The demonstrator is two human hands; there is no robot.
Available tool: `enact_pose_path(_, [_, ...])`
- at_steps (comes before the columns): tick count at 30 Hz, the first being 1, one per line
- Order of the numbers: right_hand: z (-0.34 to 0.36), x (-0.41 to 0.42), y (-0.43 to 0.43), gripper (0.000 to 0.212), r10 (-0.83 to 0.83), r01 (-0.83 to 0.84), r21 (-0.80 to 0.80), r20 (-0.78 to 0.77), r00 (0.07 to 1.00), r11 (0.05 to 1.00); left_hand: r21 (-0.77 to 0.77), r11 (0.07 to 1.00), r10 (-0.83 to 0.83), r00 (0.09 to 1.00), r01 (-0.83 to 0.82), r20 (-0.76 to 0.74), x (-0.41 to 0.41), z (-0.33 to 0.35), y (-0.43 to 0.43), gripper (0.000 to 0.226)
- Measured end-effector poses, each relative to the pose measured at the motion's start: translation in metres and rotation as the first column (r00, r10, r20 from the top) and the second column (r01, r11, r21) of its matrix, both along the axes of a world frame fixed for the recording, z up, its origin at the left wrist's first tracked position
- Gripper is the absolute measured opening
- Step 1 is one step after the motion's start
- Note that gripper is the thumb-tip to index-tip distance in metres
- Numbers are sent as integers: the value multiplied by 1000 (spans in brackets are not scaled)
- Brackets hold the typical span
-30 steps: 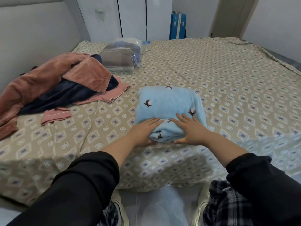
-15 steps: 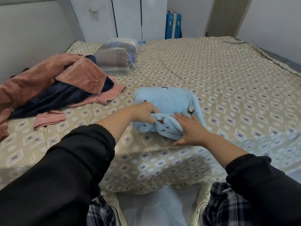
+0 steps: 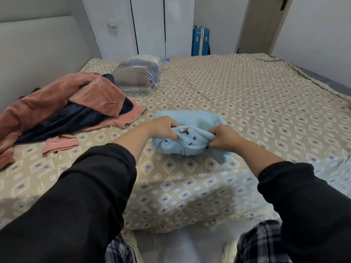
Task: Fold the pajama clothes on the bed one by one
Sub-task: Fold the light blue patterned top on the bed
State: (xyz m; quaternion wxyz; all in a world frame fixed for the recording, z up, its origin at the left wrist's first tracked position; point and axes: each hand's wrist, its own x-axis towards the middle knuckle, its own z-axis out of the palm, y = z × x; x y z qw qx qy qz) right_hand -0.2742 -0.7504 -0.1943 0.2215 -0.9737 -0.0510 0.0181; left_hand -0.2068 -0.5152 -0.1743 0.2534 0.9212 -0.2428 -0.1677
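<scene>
A light blue fleece pajama piece (image 3: 191, 126) with small dark prints lies bunched in a compact bundle near the bed's front edge. My left hand (image 3: 164, 128) grips its upper fold on the left side. My right hand (image 3: 225, 138) pinches the same fold on the right. Between the two hands the fabric is gathered and lifted slightly. To the left lies a loose heap of pajamas: a rust-pink piece (image 3: 57, 99) draped over a navy one (image 3: 66, 122), with a paler pink piece (image 3: 60, 145) beside them.
The bed (image 3: 247, 103) has a beige diamond-patterned sheet. A clear plastic bag of folded clothes (image 3: 137, 75) sits at the back left by the grey headboard (image 3: 38, 50). White wardrobe doors and a blue suitcase (image 3: 200, 41) stand beyond the bed.
My hands went from lying flat on the blue bundle's near edge to gripping its top fold; the left closed first, then the right. The fabric between them is now bunched up.
</scene>
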Motion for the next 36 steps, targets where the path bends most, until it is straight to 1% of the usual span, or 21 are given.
enact_pose_path(2, [9, 12, 1, 16, -27, 29, 45, -46, 999, 999, -6, 1000, 24, 989, -24, 143, 3, 8, 0, 18])
enact_pose_path(5, [21, 36, 2, 16, -42, 50, 107, -74, 996, 993, 125, 989, 21, 919, -77, 394, 16, 22, -2, 23])
enact_pose_path(7, [27, 56, 2, 16, -43, 50, 145, -56, 998, 988, 203, 975, -23, 874, -87, 486, 34, 24, -6, 21])
enact_pose_path(8, [29, 68, 3, 11, -39, 44, 140, -32, 999, 989, 221, 971, -34, 860, -92, 509, 46, 23, -9, 20])
enact_pose_path(9, [30, 80, 2, 11, -38, 38, 126, -7, 999, 991, 227, 969, -35, 848, -101, 528, 59, 21, -11, 20])
enact_pose_path(11, [31, 109, -1, 19, -43, 40, 113, 18, 999, 993, 213, 971, -23, 840, -111, 543, 84, 18, -17, 20])
enact_pose_path(14, [32, 158, -14, 10, -57, 59, 105, -17, 998, 993, 183, 977, -9, 829, -112, 559, 126, 15, -25, 18])
enact_pose_path(16, [37, 185, -26, 16, -39, 45, 104, -53, 998, 994, 171, 980, -12, 823, -104, 568, 154, 18, -29, 24])
enact_pose_path(19, [50, 207, -34, 21, -13, 22, 82, -105, 994, 996, 153, 985, -12, 857, -78, 516, 178, 33, -34, 31])
enact_pose_path(21, [64, 211, -31, 19, -6, 12, 47, -127, 992, 999, 195, 979, -39, 881, -61, 471, 180, 49, -35, 33])
enact_pose_path(24, [96, 212, -24, 19, 62, -65, -15, -155, 986, 998, 261, 965, -120, 912, 14, 393, 181, 83, -28, 23])
enact_pose_path(26, [127, 209, -18, 19, 125, -144, -106, -166, 978, 984, 271, 961, -148, 939, 62, 310, 182, 112, -22, 27])
enact_pose_path(28, [164, 204, -14, 17, 166, -197, -182, -169, 971, 964, 273, 959, -139, 963, 73, 230, 178, 147, -20, 43])
enact_pose_path(29, [184, 200, -14, 14, 172, -205, -195, -173, 970, 959, 281, 957, -134, 971, 76, 196, 175, 166, -22, 53])
enact_pose_path(31, [225, 193, -19, 13, 159, -195, -179, -197, 967, 964, 292, 950, -152, 982, 113, 115, 168, 208, -30, 71])
enact_pose_path(34, [287, 179, -37, 12, 121, -159, -144, -242, 963, 977, 288, 928, -234, 971, 238, -50, 157, 276, -51, 103])
enact_pose_path(35, [305, 172, -44, 11, 115, -153, -133, -259, 959, 979, 305, 909, -275, 959, 284, -71, 152, 297, -62, 114])
enact_pose_path(36, [322, 165, -53, 12, 108, -144, -116, -271, 957, 983, 334, 884, -328, 943, 326, -53, 147, 313, -75, 122])
